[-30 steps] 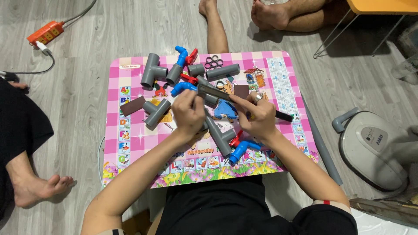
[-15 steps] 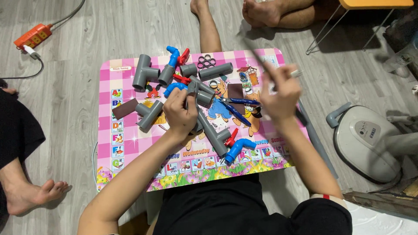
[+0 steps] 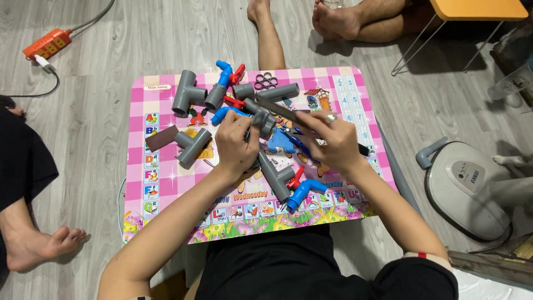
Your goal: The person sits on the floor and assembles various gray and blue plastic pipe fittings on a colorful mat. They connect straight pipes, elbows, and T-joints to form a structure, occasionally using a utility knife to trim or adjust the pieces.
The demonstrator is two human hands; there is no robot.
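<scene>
Take the grey tee fitting (image 3: pixel 187 92) near the far left corner of the pink checkered surface (image 3: pixel 139 183) as your landmark. Just nearer you than it lie a brown block (image 3: pixel 161 138) and a second grey fitting (image 3: pixel 193 146), both loose on the surface.

To the right of the tee, your left hand (image 3: pixel 235 145) is clenched around a grey pipe assembly (image 3: pixel 265 122): the fingers wrap an elbow piece, and a straight length of the same grey pipe runs from under your palm toward you. This looks like rigid plastic plumbing, so judge it light, stiff and smooth-skinned. It will not bend or crush, but the round wall can roll in a loose grip. The fat collars at the joints are the surest place to take hold, since their shoulders stop the fingers sliding.

Further right again, your right hand (image 3: pixel 335 141) is closed on a long dark flat tool (image 3: pixel 288 113), pinched between thumb and fingers, its far end lying against the elbow. It seems stiff and thin; hold it near the middle to keep it from twisting.

Right of and nearer you than the tee, a blue elbow (image 3: pixel 305 192) rests beside the straight pipe.
</scene>
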